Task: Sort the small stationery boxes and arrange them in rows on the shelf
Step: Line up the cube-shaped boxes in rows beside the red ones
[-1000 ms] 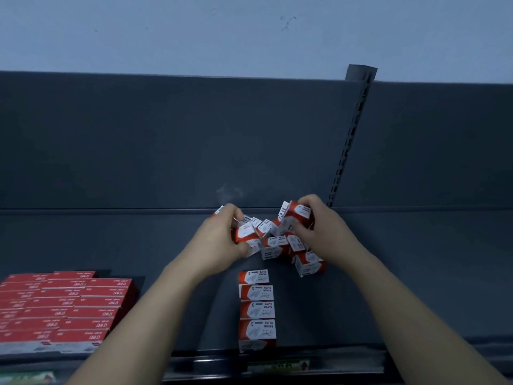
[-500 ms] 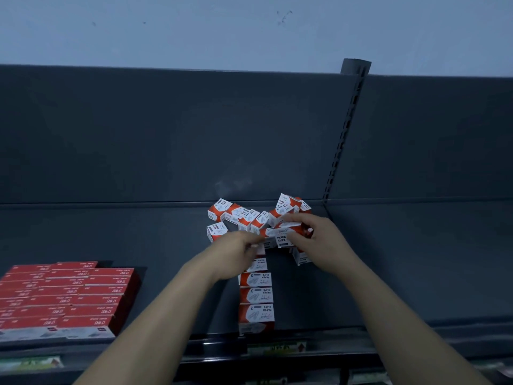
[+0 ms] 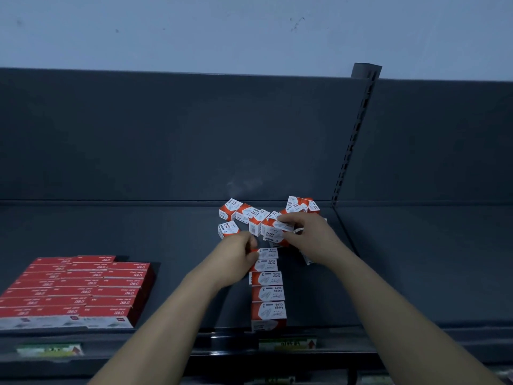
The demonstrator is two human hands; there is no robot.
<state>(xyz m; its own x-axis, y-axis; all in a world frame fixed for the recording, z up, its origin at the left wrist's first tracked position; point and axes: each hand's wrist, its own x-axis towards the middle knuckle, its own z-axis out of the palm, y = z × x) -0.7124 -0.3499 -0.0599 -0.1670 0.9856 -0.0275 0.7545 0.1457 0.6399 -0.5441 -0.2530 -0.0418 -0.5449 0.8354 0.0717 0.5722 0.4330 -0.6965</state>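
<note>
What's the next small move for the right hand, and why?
Probably bring the paper clip box in the right hand down to the far end of the row, beside the left hand. That row runs straight toward the shelf's front edge, while a loose pile lies unsorted behind it.

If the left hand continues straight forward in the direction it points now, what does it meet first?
Most likely the loose paper clip box lying just past the knuckles of the left hand, at the near left edge of the jumbled pile. Depth is hard to judge, so the hand might pass slightly to that box's right.
</note>
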